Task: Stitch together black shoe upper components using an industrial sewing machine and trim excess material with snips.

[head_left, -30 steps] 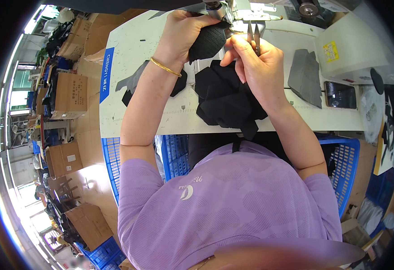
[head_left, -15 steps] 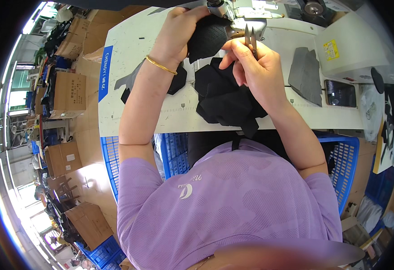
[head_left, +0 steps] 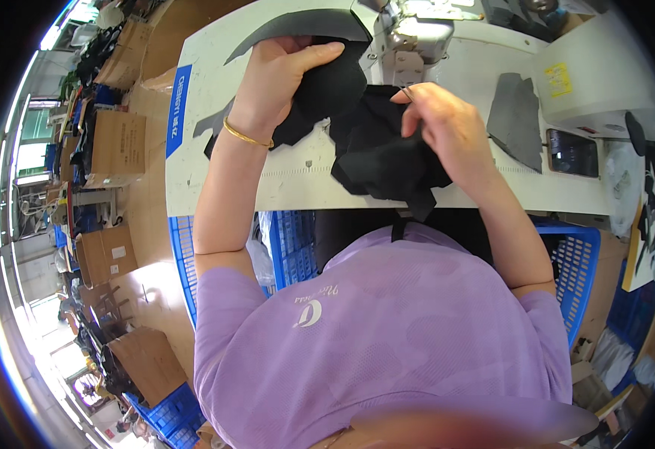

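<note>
Left hand (head_left: 271, 86) has shifted away from the sewing machine (head_left: 417, 37) at top centre, bringing the black cloth piece (head_left: 333, 86) with it to the upper left-centre of the frame. Grip is narrow: thumb laid on the cloth, other fingers mostly hidden behind. One dark grey strip (head_left: 297, 26) curves above the same hand; whether it is joined to the black piece cannot be told. Right hand (head_left: 451, 131), right of centre in the upper half, has turned, so that the small snips (head_left: 407, 94), upright a second ago, are mostly hidden; it holds them in curled fingers, with only a thin part showing. Black cloth pile (head_left: 380, 161) lies at upper centre on the white table (head_left: 290, 191), partly beneath the right hand. Grey cloth piece (head_left: 515, 123) noted at upper right, near a phone (head_left: 573, 153). Blue basket (head_left: 295, 243) observed below the table edge, left of centre
</note>
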Motion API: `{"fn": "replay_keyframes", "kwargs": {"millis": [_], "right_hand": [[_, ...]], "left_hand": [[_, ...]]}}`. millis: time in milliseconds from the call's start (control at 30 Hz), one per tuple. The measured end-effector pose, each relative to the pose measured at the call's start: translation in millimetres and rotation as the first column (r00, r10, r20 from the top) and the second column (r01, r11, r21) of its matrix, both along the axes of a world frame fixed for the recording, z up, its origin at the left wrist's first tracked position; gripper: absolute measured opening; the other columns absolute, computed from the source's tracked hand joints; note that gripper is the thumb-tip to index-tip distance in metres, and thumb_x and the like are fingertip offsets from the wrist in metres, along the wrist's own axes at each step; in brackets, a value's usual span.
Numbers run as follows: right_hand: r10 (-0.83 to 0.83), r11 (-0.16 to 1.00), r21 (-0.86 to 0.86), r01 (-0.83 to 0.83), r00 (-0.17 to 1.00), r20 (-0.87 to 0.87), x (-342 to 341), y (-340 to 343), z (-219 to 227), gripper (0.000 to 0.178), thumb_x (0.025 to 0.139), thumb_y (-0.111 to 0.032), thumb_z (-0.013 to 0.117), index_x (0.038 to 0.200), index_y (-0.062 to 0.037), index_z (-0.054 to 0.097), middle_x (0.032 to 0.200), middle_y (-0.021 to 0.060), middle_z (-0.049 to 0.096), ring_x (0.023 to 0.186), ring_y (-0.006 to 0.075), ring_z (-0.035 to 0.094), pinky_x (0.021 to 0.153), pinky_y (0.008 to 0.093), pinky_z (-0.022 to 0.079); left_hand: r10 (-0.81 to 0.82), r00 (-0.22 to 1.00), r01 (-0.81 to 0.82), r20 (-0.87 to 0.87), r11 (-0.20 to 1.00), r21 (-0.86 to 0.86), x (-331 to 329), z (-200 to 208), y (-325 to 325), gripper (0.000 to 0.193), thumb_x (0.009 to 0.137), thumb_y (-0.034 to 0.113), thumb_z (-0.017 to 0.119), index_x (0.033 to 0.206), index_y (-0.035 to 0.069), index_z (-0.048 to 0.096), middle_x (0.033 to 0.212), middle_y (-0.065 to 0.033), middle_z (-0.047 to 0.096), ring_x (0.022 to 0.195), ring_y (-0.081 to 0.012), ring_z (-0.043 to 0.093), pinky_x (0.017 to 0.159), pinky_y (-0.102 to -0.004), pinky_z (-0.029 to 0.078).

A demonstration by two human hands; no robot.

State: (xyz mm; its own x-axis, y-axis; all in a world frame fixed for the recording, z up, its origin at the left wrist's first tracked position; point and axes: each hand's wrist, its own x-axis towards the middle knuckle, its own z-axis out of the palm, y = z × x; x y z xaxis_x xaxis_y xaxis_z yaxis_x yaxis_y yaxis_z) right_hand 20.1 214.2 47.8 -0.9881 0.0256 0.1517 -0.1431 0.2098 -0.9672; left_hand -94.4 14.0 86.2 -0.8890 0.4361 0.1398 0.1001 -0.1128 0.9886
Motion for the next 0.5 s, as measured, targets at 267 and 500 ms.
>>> {"fn": "replay_keyframes", "kwargs": {"millis": [267,500], "right_hand": [[-0.065,0.692,0.621,0.368,0.889,-0.454,1.9,1.3,-20.7,0.026,0.091,-0.031,0.064,0.094,-0.0055,0.066,0.075,0.0069,0.064,0.065,0.0255,0.064,0.056,0.0356,0.048],[-0.044,0.616,0.666,0.421,0.863,-0.504,-2.4,-9.4,-24.5,0.024,0.089,-0.032,0.066,0.088,-0.0078,0.064,0.074,0.0043,0.061,0.062,0.0245,0.063,0.054,0.0333,0.048]], "left_hand": [[-0.123,0.983,0.159,0.134,0.939,-0.306,3.1,-33.8,-43.3,0.025,0.088,0.021,0.065,0.106,0.005,0.073,0.098,-0.0027,0.07,0.083,-0.0099,0.058,0.075,-0.0216,0.046],[0.009,0.997,0.036,0.079,0.832,-0.554,17.1,-31.5,-34.6,0.031,0.086,0.035,0.066,0.104,0.011,0.076,0.091,0.0003,0.069,0.078,-0.0101,0.053,0.073,-0.0223,0.044]]}}
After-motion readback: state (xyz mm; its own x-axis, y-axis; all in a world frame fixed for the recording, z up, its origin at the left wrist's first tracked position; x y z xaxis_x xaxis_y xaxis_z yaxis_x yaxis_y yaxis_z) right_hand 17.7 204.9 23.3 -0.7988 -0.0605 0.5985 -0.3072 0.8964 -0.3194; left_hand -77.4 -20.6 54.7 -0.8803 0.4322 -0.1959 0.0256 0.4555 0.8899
